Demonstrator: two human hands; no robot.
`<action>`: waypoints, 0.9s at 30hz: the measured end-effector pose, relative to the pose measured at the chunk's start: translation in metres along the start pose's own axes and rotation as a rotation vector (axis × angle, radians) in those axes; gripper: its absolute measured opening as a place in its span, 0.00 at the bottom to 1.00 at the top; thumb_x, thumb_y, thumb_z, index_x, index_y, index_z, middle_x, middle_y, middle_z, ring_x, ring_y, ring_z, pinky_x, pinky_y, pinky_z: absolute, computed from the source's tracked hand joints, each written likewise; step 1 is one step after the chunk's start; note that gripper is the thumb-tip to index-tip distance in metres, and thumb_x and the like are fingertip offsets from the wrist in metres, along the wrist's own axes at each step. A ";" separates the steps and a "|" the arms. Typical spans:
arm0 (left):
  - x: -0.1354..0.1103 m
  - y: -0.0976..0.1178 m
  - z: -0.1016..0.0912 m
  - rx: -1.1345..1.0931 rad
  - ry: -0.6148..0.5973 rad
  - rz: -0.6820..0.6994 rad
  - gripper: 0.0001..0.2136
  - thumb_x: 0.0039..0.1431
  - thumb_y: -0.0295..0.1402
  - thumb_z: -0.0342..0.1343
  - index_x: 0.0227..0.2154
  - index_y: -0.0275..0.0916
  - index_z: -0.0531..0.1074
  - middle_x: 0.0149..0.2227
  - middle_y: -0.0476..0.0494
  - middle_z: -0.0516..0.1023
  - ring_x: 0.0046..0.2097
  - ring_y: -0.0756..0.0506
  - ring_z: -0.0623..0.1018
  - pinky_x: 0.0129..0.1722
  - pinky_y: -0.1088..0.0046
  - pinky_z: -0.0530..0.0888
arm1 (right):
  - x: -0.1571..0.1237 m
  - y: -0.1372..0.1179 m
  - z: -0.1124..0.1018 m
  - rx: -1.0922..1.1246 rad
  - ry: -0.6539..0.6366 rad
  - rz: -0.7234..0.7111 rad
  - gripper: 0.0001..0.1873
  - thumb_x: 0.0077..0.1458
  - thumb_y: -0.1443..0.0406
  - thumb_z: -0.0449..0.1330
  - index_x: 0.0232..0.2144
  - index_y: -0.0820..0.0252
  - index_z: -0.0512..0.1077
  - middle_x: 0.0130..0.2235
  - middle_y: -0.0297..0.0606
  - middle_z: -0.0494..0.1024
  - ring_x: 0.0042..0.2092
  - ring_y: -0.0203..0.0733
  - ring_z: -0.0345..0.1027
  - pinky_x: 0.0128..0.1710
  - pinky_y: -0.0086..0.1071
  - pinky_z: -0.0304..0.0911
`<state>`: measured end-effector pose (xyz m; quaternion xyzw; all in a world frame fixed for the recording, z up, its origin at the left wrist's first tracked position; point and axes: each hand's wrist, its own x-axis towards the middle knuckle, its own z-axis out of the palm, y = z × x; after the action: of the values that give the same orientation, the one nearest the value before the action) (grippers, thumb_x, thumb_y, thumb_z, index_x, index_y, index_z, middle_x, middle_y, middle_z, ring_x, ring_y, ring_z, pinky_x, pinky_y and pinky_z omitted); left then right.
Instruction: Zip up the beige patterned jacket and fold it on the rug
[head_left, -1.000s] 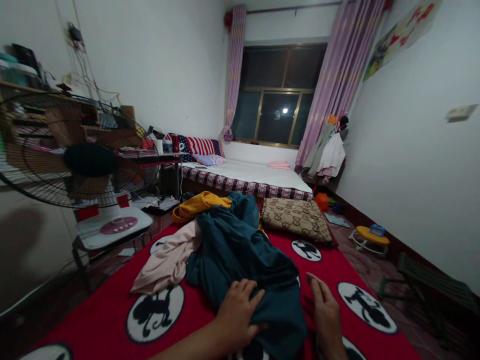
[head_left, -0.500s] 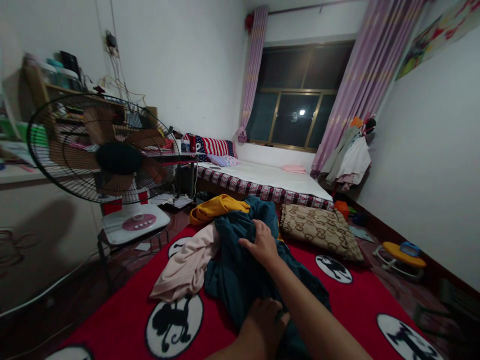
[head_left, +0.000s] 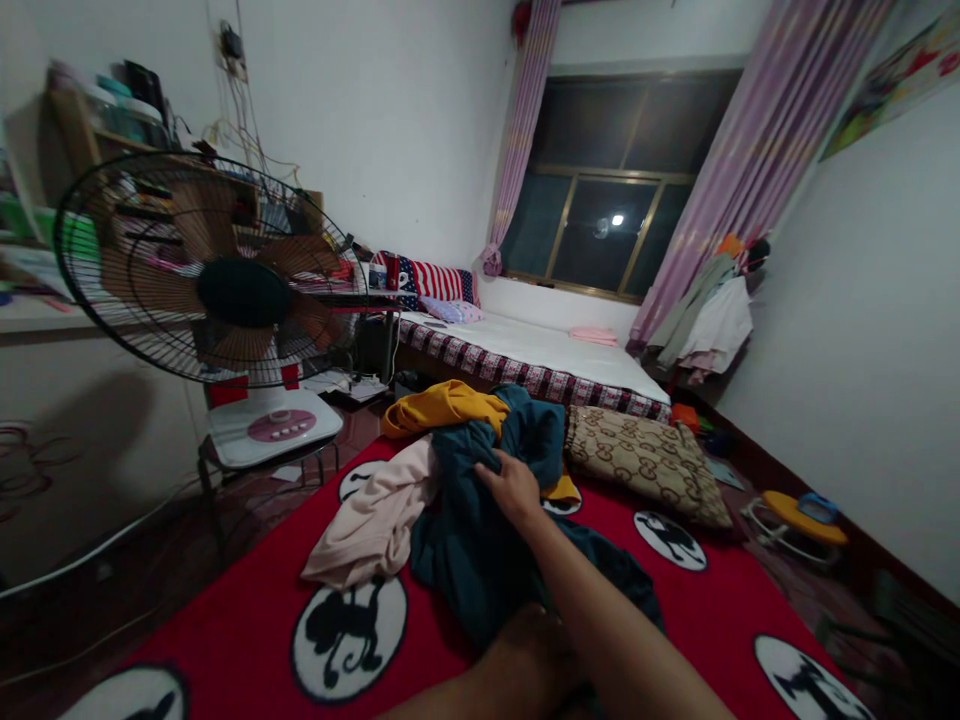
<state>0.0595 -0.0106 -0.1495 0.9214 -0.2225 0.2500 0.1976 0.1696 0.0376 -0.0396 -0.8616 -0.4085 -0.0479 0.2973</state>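
A crumpled dark teal garment point(head_left: 469, 540) lies on the red blanket point(head_left: 247, 625), in front of me. Thumb and fingers of my right hand point(head_left: 514, 487) pinch a fold in its upper part. Lower down, my left hand point(head_left: 529, 650) is curled on the same cloth, its fingers partly covered by my right forearm. To the left, a pale pink garment point(head_left: 371, 530) is spread out, touching the teal one. Behind them is a bunched mustard-yellow garment point(head_left: 442, 408), and a bit of yellow cloth also shows right of the teal pile.
A brown patterned pillow point(head_left: 645, 460) lies at the blanket's far right. The fan point(head_left: 244, 292) stands on a chair at left. Beyond is a bed point(head_left: 517, 345) below the window. A yellow stool point(head_left: 799, 517) is on the floor at right.
My right hand has gone from lying spread on the teal garment to pinching a fold, slightly lower. My left hand has shifted a little down, further behind the right forearm. The view has tilted slightly.
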 end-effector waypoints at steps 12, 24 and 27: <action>-0.013 0.020 -0.066 -0.123 0.331 0.206 0.12 0.64 0.37 0.44 0.41 0.41 0.70 0.35 0.44 0.79 0.39 0.47 0.76 0.46 0.64 0.67 | -0.111 0.106 -0.010 0.362 0.107 -0.088 0.23 0.45 0.66 0.56 0.46 0.59 0.77 0.44 0.42 0.80 0.48 0.50 0.73 0.51 0.44 0.65; 0.037 -0.140 -0.155 0.374 0.295 -0.866 0.41 0.50 0.24 0.55 0.66 0.48 0.44 0.68 0.35 0.41 0.57 0.34 0.69 0.52 0.57 0.70 | -0.134 0.114 0.009 -0.081 0.254 -0.255 0.27 0.45 0.74 0.53 0.48 0.54 0.74 0.43 0.41 0.78 0.44 0.47 0.72 0.44 0.37 0.68; 0.043 -0.174 -0.164 0.391 0.197 -0.920 0.42 0.43 0.22 0.59 0.64 0.45 0.53 0.64 0.29 0.54 0.50 0.32 0.74 0.48 0.54 0.71 | -0.136 0.112 0.009 -0.045 0.280 -0.253 0.26 0.46 0.73 0.53 0.49 0.55 0.73 0.43 0.41 0.78 0.45 0.47 0.72 0.45 0.37 0.68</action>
<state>0.1197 0.1973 -0.0390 0.9158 0.2769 0.2596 0.1312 0.1603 -0.1045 -0.1444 -0.7948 -0.4669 -0.2137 0.3235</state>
